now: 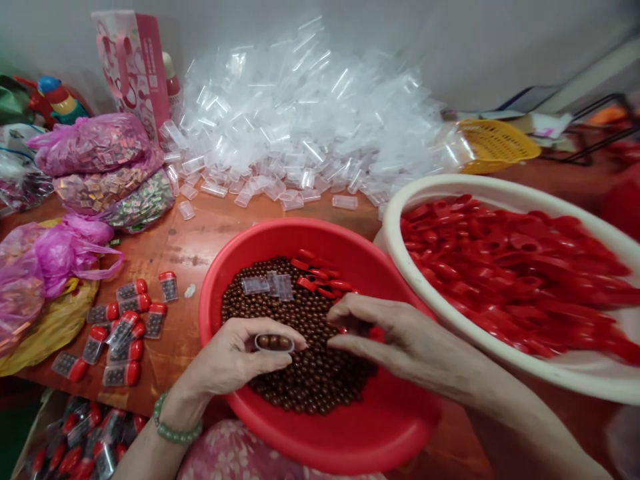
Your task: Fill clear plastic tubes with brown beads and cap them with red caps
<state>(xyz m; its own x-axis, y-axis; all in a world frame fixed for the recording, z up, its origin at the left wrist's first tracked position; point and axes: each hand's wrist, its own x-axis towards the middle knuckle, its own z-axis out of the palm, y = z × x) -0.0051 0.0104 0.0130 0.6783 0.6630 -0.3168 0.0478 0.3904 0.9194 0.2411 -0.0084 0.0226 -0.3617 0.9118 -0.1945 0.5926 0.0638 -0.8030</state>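
My left hand (235, 357) is closed around a small clear plastic case (274, 343), its open end facing me and brown balls showing inside. Across from it, my right hand (385, 330) hovers over the red basin (320, 230), thumb and fingers curved but apart. A bit of red shows between those fingers; whether they touch it is unclear. Below both hands lies a heap of brown balls (310, 373). On the heap rest several red caps (320, 273) and a few empty clear cases (270, 285).
Capped cases (123, 330) lie left of the basin, with more in a box (75, 440) below the table. A white tub (395, 220) of red caps stands right. Behind are piled clear cases (300, 113), a yellow basket (495, 143) and pink bags (95, 147).
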